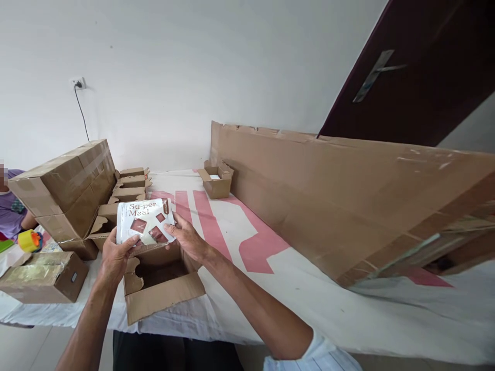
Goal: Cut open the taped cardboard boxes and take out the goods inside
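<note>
A white food pouch (145, 222) printed "Su-per Meal", with dark red squares on it, is held between my two hands. My left hand (118, 252) grips its lower left corner, thumb on the front. My right hand (186, 237) grips the right edge, thumb also on the front. The fingers behind the pouch are mostly hidden. Just below the pouch stands an open cardboard box (166, 299), its flaps folded outward. Its inside looks dark, and the pouch and hands cover its far rim.
Several open boxes (131, 193) line the left side beside a tall taped carton stack (73, 180). A closed box (42, 278) and yellow tape roll (29, 240) lie left, near another person (11, 206). A small open box (216, 188) stands by the long cardboard panel (328, 201).
</note>
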A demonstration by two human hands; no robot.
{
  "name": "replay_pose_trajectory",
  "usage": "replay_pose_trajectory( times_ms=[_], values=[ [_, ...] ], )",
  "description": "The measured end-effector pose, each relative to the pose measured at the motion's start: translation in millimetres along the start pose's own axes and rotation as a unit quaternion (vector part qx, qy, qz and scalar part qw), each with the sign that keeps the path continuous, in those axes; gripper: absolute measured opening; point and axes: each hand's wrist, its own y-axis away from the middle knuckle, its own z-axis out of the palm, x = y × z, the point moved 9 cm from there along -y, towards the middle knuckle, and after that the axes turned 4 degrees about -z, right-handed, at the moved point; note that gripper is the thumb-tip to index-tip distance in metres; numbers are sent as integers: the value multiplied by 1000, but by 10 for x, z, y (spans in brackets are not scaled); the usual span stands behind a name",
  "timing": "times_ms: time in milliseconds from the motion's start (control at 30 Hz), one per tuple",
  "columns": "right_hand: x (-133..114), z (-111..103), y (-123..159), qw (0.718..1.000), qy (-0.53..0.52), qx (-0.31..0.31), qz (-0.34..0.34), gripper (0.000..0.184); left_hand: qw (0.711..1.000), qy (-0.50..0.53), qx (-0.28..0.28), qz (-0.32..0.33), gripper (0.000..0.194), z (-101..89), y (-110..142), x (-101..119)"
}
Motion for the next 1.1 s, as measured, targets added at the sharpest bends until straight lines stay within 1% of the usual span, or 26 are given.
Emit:
replay_pose_trajectory(
  times_ms=[100,267,333,433,467,533,700,767,867,900,933,1033,1100],
  values=[
    [10,12,8,1000,-11,1,5,57,1000,-7,-4,-9,70,8,-8,-28],
    [-7,49,45,997,-53,-32,38,66,999,19,-28,-29,58,22,-33,-43],
    [-33,33,68,997,-51,-36,46,77,998,27,-20,-45,62,8,-28,-52],
    [-74,-57,100,999,-22,-12,45,96,997,29,18,-69,79,-42,-4,-67],
    [-94,-86,107,999,-10,-6,39,100,997,27,26,-74,83,-45,5,-68],
    [-133,-116,115,1000,8,-9,25,101,996,24,21,-85,83,-13,21,-68],
    [-233,-151,112,996,75,-38,-10,94,992,32,-11,-121,60,89,47,-87],
    [-293,-165,114,993,107,-47,-31,90,991,38,-16,-128,56,96,47,-92],
    [-347,-169,123,982,169,-75,-43,98,988,44,-33,-147,57,86,44,-133],
    [-372,-189,123,975,205,-73,-53,96,986,44,-44,-158,58,86,47,-156],
    [-408,-221,123,964,250,-63,-68,89,983,44,-60,-168,59,94,54,-181],
    [-554,-321,140,916,380,-8,-132,52,973,43,-121,-190,54,142,98,-236],
    [-629,-335,176,886,431,16,-169,36,968,45,-150,-196,47,168,129,-253]
  ],
)
